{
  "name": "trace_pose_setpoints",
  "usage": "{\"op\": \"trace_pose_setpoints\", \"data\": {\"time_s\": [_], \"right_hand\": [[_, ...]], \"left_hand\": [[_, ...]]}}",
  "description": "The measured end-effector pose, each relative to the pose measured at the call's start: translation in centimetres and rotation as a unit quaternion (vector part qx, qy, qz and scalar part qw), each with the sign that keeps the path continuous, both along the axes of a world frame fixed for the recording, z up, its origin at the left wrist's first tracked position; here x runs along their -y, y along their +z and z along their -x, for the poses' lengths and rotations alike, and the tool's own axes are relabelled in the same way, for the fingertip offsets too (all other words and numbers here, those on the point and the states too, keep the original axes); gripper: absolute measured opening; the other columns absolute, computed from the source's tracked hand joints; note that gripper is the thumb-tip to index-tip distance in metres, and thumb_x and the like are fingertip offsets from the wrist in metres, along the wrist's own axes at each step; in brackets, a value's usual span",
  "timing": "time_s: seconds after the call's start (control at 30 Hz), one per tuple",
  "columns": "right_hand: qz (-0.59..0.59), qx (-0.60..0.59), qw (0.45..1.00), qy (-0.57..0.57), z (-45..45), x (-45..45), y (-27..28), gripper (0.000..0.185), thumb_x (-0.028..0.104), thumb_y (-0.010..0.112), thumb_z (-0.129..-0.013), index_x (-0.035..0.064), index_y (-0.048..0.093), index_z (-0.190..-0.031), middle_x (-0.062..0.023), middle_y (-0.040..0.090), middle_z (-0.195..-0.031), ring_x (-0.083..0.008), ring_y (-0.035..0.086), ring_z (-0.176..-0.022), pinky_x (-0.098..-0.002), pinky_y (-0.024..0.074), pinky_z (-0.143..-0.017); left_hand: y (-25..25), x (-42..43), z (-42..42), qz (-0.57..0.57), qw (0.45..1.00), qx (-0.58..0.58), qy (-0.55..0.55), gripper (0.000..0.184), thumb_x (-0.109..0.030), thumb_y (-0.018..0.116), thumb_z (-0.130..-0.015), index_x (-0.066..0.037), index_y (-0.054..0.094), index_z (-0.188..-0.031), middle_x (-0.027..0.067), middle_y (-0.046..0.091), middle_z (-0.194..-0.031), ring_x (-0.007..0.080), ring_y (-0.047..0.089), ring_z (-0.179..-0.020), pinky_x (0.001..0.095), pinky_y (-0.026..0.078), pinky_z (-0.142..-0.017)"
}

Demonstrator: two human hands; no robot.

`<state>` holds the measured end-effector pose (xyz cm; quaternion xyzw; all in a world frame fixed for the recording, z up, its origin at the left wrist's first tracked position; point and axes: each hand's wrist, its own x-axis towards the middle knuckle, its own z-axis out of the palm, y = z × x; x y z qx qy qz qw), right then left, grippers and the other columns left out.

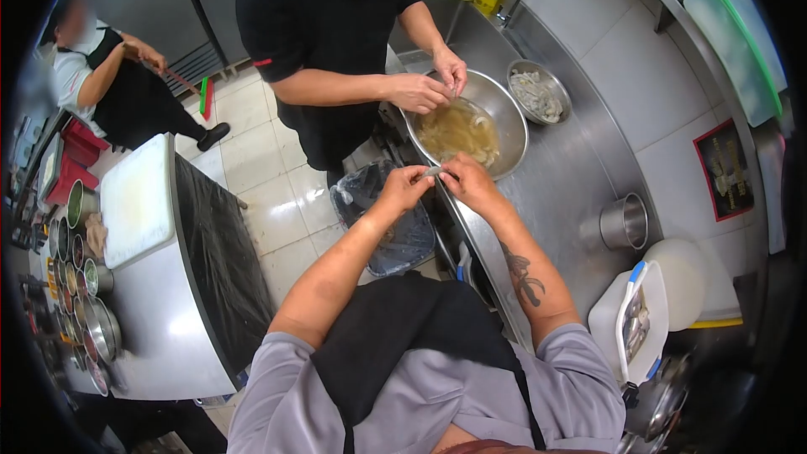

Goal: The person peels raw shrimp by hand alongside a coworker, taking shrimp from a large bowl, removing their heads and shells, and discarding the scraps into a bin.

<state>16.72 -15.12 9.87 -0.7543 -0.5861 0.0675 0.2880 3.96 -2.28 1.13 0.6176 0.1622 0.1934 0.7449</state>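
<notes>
Between my two hands is a small grey shrimp (432, 171), pinched by the fingertips of both. My left hand (405, 188) grips its left end, and my right hand (471, 183) its right end, at the near rim of a large steel bowl (514, 151). Cloudy yellowish water (450, 130) fills the bowl's bottom, with pale shrimp in it. Across the bowl, a co-worker's hands (437, 84) meet over the far rim, holding something small I cannot make out. A smaller steel bowl (561, 113) with several greyish shrimp stands to the right.
Below the counter edge, a bin with a clear liner (387, 235) stands left of my hands. A steel pot (624, 223) and a white container (601, 319) sit on the right. The sink faucet (508, 0) is behind. Another person (109, 76) stands far left beside a broom (206, 99).
</notes>
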Motion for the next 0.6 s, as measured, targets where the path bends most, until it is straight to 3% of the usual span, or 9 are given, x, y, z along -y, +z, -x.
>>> {"op": "trace_pose_setpoints", "data": {"time_s": [0.1, 0.37, 0.47, 0.53, 0.57, 0.6], "right_hand": [[-0.017, 0.010, 1.000, 0.021, -0.1, -0.3, -0.1, 0.011, 0.010, 0.065, -0.084, 0.0000, 0.066, -0.089, -0.0151, 0.057, -0.084, -0.0347, 0.057, -0.084, -0.0422, 0.0458, -0.074], [0.008, -0.074, 0.997, 0.007, 0.3, -0.5, -1.5, 0.013, 0.011, 0.063, -0.082, -0.0025, 0.064, -0.084, -0.0173, 0.057, -0.078, -0.0361, 0.058, -0.074, -0.0432, 0.0459, -0.068], [-0.004, -0.055, 0.998, -0.005, 1.8, -0.7, -1.5, 0.013, 0.010, 0.062, -0.081, -0.0025, 0.064, -0.078, -0.0186, 0.058, -0.076, -0.0374, 0.059, -0.075, -0.0441, 0.0465, -0.068], [-0.010, -0.007, 0.999, -0.030, 2.8, -0.8, -1.8, 0.013, 0.010, 0.062, -0.080, -0.0022, 0.063, -0.076, -0.0193, 0.058, -0.076, -0.0383, 0.059, -0.077, -0.0453, 0.0471, -0.070], [0.001, -0.004, 0.999, -0.053, 3.2, -0.7, -1.8, 0.013, 0.011, 0.063, -0.079, -0.0020, 0.063, -0.075, -0.0194, 0.058, -0.076, -0.0386, 0.059, -0.078, -0.0464, 0.0473, -0.071], [-0.002, -0.001, 0.999, -0.052, 3.3, -0.7, -1.9, 0.013, 0.011, 0.063, -0.079, -0.0020, 0.063, -0.075, -0.0194, 0.058, -0.076, -0.0386, 0.059, -0.078, -0.0464, 0.0473, -0.071]], "left_hand": [[0.8, -0.4, 0.4, -0.020, 0.999, -0.019, 0.022, 0.021, -0.009, 0.065, -0.089, 0.003, 0.067, -0.106, 0.0008, 0.068, -0.086, 0.0052, 0.058, -0.077, 0.0212, 0.047, -0.071], [-0.7, -1.7, 0.6, -0.046, 0.997, -0.038, 0.052, 0.024, -0.019, 0.066, -0.085, 0.002, 0.070, -0.097, -0.0003, 0.064, -0.066, 0.0063, 0.057, -0.064, 0.0254, 0.047, -0.061], [1.4, -1.7, 1.3, -0.108, 0.983, -0.137, 0.058, 0.020, -0.016, 0.065, -0.083, 0.002, 0.070, -0.091, 0.0037, 0.067, -0.068, 0.0090, 0.058, -0.062, 0.0259, 0.047, -0.060], [1.1, -1.5, 1.2, -0.285, 0.946, -0.097, 0.117, 0.023, -0.019, 0.065, -0.080, 0.001, 0.070, -0.088, 0.0142, 0.064, -0.063, 0.0214, 0.062, -0.056, 0.0339, 0.049, -0.058], [0.9, -1.4, 1.2, -0.286, 0.946, -0.095, 0.118, 0.023, -0.019, 0.065, -0.080, 0.001, 0.070, -0.088, 0.0142, 0.064, -0.063, 0.0214, 0.062, -0.056, 0.0339, 0.049, -0.058], [1.0, -1.2, 1.2, -0.296, 0.940, -0.119, 0.121, 0.023, -0.020, 0.063, -0.078, 0.000, 0.070, -0.086, 0.0188, 0.065, -0.070, 0.0312, 0.063, -0.067, 0.0396, 0.050, -0.065]]}}
